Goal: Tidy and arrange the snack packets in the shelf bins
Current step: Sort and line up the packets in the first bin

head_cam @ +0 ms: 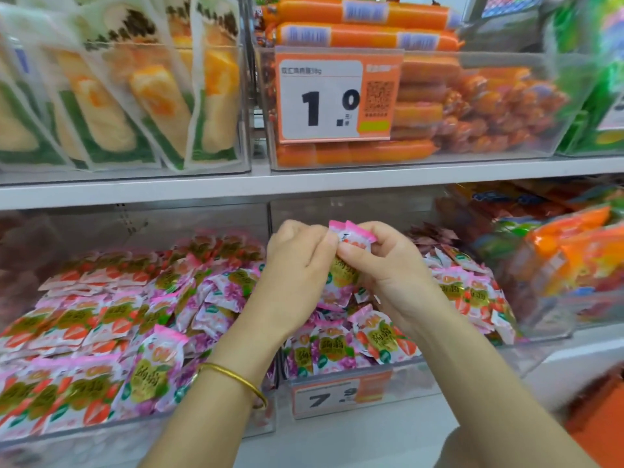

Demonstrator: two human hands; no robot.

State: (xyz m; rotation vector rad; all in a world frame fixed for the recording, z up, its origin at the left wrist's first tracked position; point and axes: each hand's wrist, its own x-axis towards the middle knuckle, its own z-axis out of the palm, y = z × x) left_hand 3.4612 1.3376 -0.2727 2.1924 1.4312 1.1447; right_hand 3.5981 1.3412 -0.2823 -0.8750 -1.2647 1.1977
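Facing the white shelf [304, 184], you have clear bins above and below it. Up top, the left bin [135, 175] holds cake slices [158, 106] in see-through wrappers, and the bin beside it [439, 160] is stacked with orange sausages [368, 35], a price tag [334, 96] reading 1.0 clipped to its front. Down below, the left lower bin [101, 430] is full of pink snack packets [101, 332], lying fairly flat in rows at the left and jumbled towards the right. The middle lower bin [439, 373] holds a looser heap of the same kind [337, 349], with a second tag [341, 393] reading 7.9 on its front. A third lower bin [540, 319], off to the right, carries orange packs, blurred. Both your hands are raised over the middle lower bin, close together. Your left hand [300, 265] and right hand [395, 268] each have fingers curled in, pinching the pink-topped packets [351, 238] between them, upright, clear of the heap below; how many you're holding I can't tell. A gold bangle [236, 380] sits on your left wrist.
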